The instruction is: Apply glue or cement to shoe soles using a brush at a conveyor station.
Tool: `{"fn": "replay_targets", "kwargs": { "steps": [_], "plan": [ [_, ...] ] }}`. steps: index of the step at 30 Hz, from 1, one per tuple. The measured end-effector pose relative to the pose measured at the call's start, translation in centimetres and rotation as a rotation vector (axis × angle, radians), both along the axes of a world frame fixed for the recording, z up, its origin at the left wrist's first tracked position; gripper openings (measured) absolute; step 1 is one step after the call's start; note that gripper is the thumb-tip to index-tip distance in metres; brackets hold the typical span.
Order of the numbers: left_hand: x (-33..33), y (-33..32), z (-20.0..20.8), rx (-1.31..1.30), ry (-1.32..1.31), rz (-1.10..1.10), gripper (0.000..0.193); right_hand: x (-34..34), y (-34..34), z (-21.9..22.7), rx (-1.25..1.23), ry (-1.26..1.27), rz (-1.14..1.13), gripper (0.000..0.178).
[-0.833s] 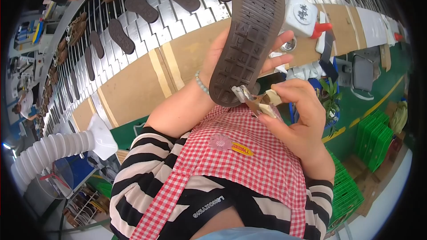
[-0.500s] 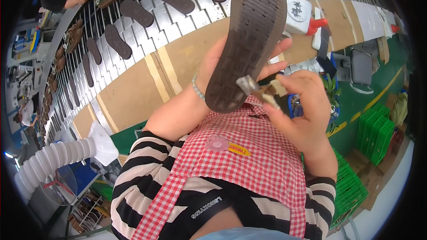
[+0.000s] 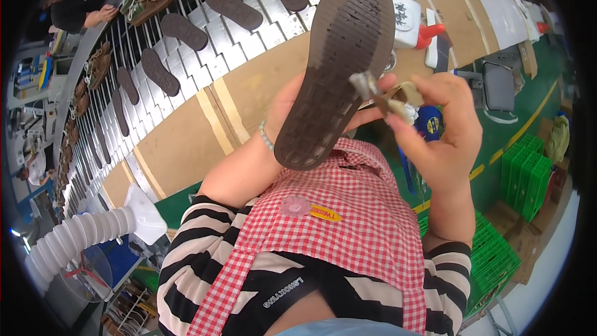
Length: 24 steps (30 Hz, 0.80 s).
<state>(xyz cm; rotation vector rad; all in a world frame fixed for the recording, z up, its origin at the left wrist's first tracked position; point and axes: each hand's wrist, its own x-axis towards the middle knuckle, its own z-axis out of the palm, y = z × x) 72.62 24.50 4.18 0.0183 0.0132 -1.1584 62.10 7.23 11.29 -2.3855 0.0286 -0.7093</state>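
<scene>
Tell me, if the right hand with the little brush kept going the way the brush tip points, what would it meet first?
Most likely the brown shoe sole that the left hand holds up: the brush in the right hand points at its edge, nearly touching. Depth is hard to judge here.

The shoe sole (image 3: 339,65) is dark brown rubber, matt, its tread cut in fine ribs and small blocks — rough to look at. The brush (image 3: 388,94) has a dull tan handle and pale, clumped bristles. The conveyor (image 3: 205,31) is made of grey metal slats with a soft sheen. Along its edge the worktop (image 3: 186,143) is covered in plain brown cardboard — flat and matt. The apron (image 3: 354,224) is woven checked cloth.
</scene>
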Motion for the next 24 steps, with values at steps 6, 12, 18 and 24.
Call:
{"fn": "replay_targets", "kwargs": {
  "steps": [6,12,18,24],
  "plan": [
    [-0.3,0.5,-1.3,0.007,0.037,-0.071,0.056,0.5,-2.0,0.4,-0.051,0.032,-0.043,0.04],
    [1.7,1.5,-6.9,-0.045,-0.225,0.031,0.067,1.8,-4.5,-2.9,-0.07,-0.056,-0.224,0.043],
    [4.9,4.6,-12.4,0.073,-0.13,0.489,0.061,0.0,-8.1,-11.8,-0.333,0.234,-0.377,0.041],
    [4.3,7.6,-16.7,0.43,0.052,0.634,0.061,1.3,-8.8,-17.2,-0.441,0.326,-0.366,0.04]
  ]
}}
